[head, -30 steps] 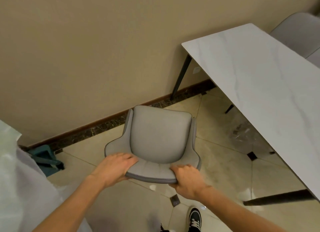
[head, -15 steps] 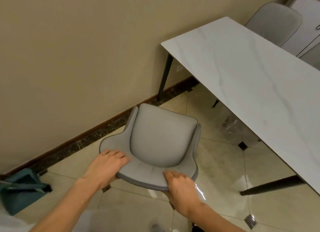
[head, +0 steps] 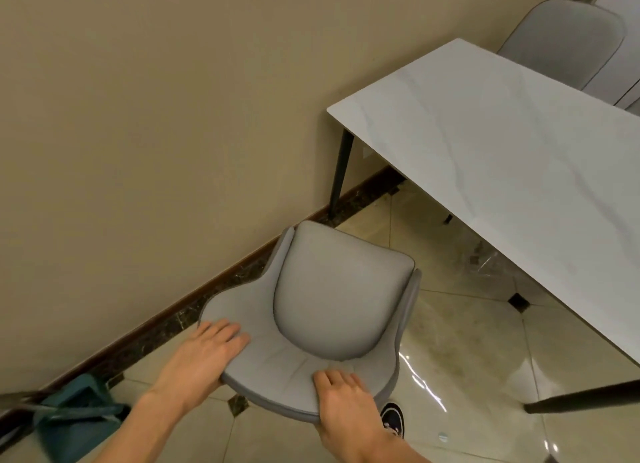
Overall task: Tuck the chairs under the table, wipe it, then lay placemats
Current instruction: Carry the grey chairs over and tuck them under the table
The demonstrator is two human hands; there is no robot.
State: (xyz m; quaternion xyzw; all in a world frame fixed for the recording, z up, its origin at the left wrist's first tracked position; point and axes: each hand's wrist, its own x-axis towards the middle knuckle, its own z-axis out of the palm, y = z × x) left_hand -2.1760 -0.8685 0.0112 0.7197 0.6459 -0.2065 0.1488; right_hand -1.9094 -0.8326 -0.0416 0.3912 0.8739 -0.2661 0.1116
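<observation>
A grey padded chair (head: 332,300) stands on the tiled floor beside the wall, its seat facing away from me, a little left of the table's near end. My left hand (head: 204,355) grips the left side of its backrest top. My right hand (head: 341,398) grips the backrest top at the right, fingers over the front. The white marble-look table (head: 512,171) with dark legs fills the right side. A second grey chair (head: 568,36) stands at the table's far side.
The beige wall with a dark skirting board (head: 194,306) runs close along the chair's left. A teal object (head: 72,417) sits on the floor at lower left. Clear plastic film (head: 485,265) lies under the table. My black shoe (head: 393,419) shows below the chair.
The chair has turned and shifted right, toward the table's end, with both hands still on its backrest. My view has swung, showing more of the far chair.
</observation>
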